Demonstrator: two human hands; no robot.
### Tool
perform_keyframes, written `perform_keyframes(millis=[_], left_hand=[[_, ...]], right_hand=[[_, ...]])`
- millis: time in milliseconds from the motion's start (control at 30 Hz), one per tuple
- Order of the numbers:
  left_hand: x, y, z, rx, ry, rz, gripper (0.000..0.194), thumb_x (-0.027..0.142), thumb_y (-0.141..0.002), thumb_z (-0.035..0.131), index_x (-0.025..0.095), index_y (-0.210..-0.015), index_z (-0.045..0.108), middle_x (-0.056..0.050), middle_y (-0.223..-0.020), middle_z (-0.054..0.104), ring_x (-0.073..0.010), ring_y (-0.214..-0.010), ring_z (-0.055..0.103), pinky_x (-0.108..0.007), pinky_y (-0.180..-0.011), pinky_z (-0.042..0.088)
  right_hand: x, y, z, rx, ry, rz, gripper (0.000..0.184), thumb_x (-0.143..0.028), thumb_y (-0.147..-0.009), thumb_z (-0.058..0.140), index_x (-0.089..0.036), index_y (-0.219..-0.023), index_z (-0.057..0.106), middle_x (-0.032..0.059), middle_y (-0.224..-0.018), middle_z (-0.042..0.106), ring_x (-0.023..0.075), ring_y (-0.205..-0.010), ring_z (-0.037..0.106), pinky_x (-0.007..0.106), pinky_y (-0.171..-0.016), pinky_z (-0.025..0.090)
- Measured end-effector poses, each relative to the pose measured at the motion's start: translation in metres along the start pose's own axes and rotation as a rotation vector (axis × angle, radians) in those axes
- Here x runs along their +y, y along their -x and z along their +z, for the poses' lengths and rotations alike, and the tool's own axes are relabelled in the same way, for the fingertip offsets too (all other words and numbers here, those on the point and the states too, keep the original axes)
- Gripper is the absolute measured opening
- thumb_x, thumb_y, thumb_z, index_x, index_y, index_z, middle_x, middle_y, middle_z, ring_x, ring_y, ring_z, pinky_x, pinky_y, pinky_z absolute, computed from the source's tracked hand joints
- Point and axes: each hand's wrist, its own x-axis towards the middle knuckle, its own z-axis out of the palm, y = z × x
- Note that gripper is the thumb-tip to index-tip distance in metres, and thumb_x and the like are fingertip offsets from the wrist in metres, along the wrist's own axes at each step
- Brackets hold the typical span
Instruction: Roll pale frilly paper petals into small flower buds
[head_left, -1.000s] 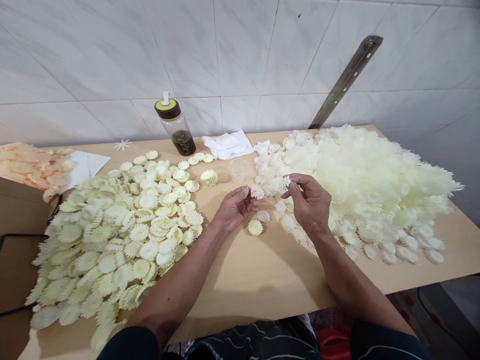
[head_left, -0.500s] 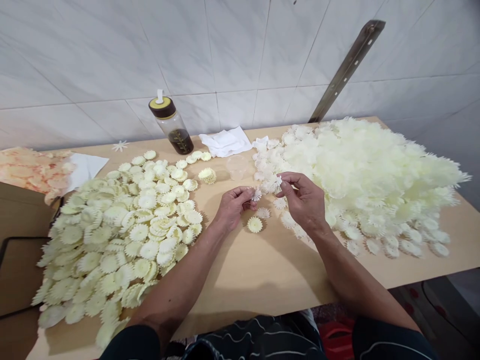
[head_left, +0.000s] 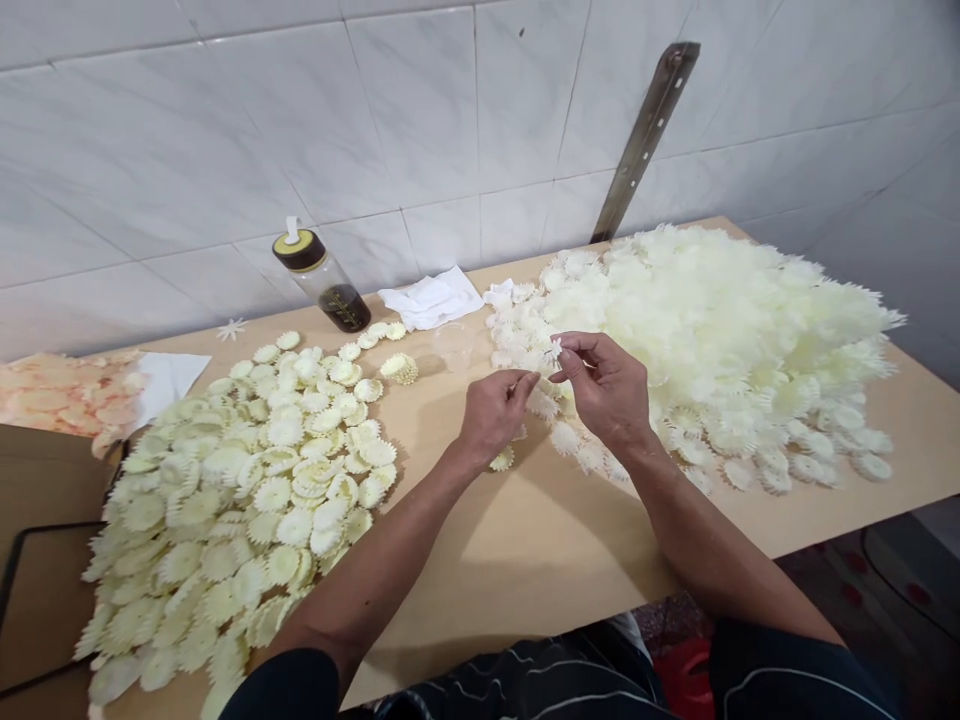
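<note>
White flower [head_left: 553, 350] pinched in the right hand [head_left: 613, 388] over the worktop [head_left: 517, 560]

The right hand had its thumb and forefinger nearly closed, with the small white flower caught at their tips. The left hand [head_left: 487, 412] was just beside it, back of the hand upward and fingers drawn together in a pinch; whether anything sat between its fingertips, I could not tell. The two hands did not touch, and the flower was in the air between them, nearer the right one

A yellow disc [head_left: 502, 459] lay on the worktop, partly hidden by the left hand. Off to the left spread a yellow heap [head_left: 277, 540] of frilled discs, with a short stack [head_left: 399, 369] of the same kind near its far right edge. To the right rose a white heap [head_left: 735, 330] of many-pointed flowers, its loose edge reaching close to the right hand

Toward the wall [head_left: 420, 110] stood a tilted-looking bottle [head_left: 322, 283] of dark liquid, a crumpled white cloth [head_left: 433, 298] near it, and a clear cup [head_left: 453, 347] in front of the cloth
</note>
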Motion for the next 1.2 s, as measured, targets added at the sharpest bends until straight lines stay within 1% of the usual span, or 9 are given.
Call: perform_keyframes(millis=[100,267,333,467,600,733,833,1000,1200], left_hand=[[0.01,-0.007,0.013,-0.005,-0.029,0.153,0.009,0.028,-0.086,0.079,0.022,-0.092,0.082,-0.011,-0.111,0.074,-0.0241,-0.097,0.069,-0.029,-0.08,0.052],[0.031,-0.004,0.015,0.036,-0.012,0.146,0.037,0.022,-0.082,0.08,0.024,-0.119,0.077,-0.01,-0.126,0.069,-0.0124,-0.068,0.059,-0.027,-0.067,0.049],[0.037,0.0,0.013,0.011,0.005,0.11,0.037,0.027,-0.083,0.08,0.022,-0.12,0.075,-0.01,-0.119,0.072,-0.0124,-0.069,0.061,-0.026,-0.062,0.047],[0.036,0.002,0.011,0.017,0.067,-0.003,0.028,0.043,-0.089,0.076,0.018,-0.101,0.075,-0.004,-0.082,0.072,-0.0116,-0.059,0.058,-0.024,-0.054,0.044],[0.029,0.001,0.005,0.055,0.167,-0.047,0.029,0.047,-0.091,0.074,0.018,-0.093,0.075,0.001,-0.062,0.062,-0.0106,-0.052,0.055,-0.023,-0.053,0.045],[0.026,0.005,-0.002,0.078,0.165,-0.063,0.026,0.044,-0.091,0.074,0.018,-0.089,0.075,0.001,-0.061,0.062,-0.0097,-0.05,0.053,-0.023,-0.053,0.044],[0.023,0.009,-0.005,0.101,0.139,-0.064,0.026,0.044,-0.091,0.074,0.018,-0.09,0.075,0.001,-0.062,0.063,-0.0101,-0.052,0.053,-0.022,-0.053,0.044],[0.015,0.012,-0.007,0.138,0.073,0.001,0.024,0.042,-0.092,0.074,0.019,-0.099,0.078,0.001,-0.069,0.066,-0.0108,-0.056,0.054,-0.023,-0.057,0.044],[0.011,0.014,-0.011,0.121,0.049,0.026,0.02,0.035,-0.09,0.074,0.021,-0.104,0.079,-0.002,-0.082,0.073,-0.0121,-0.062,0.056,-0.024,-0.061,0.045]], right_hand=[[0.0,-0.003,-0.007,0.039,0.039,-0.048,0.018,-0.037,-0.099,0.066,-0.022,-0.106,0.071,0.0064,-0.115,0.076,0.0181,-0.087,0.074,0.035,-0.072,0.07],[0.001,-0.005,-0.013,0.049,0.182,-0.176,0.012,-0.031,-0.101,0.063,-0.024,-0.106,0.072,0.0077,-0.115,0.075,0.0216,-0.099,0.073,0.037,-0.076,0.068],[0.001,-0.004,-0.012,0.016,0.222,-0.225,0.011,-0.028,-0.1,0.063,-0.024,-0.104,0.072,0.0086,-0.115,0.075,0.0226,-0.102,0.073,0.037,-0.077,0.068],[-0.002,-0.002,-0.007,-0.066,0.216,-0.247,0.011,-0.028,-0.1,0.063,-0.025,-0.103,0.073,0.0096,-0.116,0.074,0.0226,-0.105,0.072,0.038,-0.081,0.068],[-0.004,-0.001,-0.006,-0.111,0.094,-0.108,0.016,-0.033,-0.097,0.07,-0.025,-0.11,0.073,0.0083,-0.116,0.074,0.0226,-0.107,0.072,0.038,-0.083,0.068],[-0.003,-0.003,-0.007,-0.142,-0.136,0.144,0.035,-0.048,-0.094,0.074,-0.021,-0.117,0.07,0.0088,-0.114,0.074,0.0224,-0.102,0.071,0.036,-0.073,0.07],[-0.003,-0.005,-0.007,-0.221,-0.159,0.253,0.046,-0.059,-0.093,0.072,-0.018,-0.115,0.072,0.0097,-0.109,0.075,0.0214,-0.091,0.072,0.033,-0.062,0.069],[-0.009,-0.003,-0.001,-0.325,-0.016,0.34,0.047,-0.063,-0.085,0.078,-0.018,-0.099,0.077,0.006,-0.093,0.077,0.0169,-0.062,0.071,0.03,-0.056,0.064],[-0.005,0.0,0.005,-0.28,0.056,0.337,0.043,-0.063,-0.081,0.081,-0.02,-0.086,0.078,0.0042,-0.083,0.077,0.0196,-0.06,0.072,0.03,-0.056,0.057]])
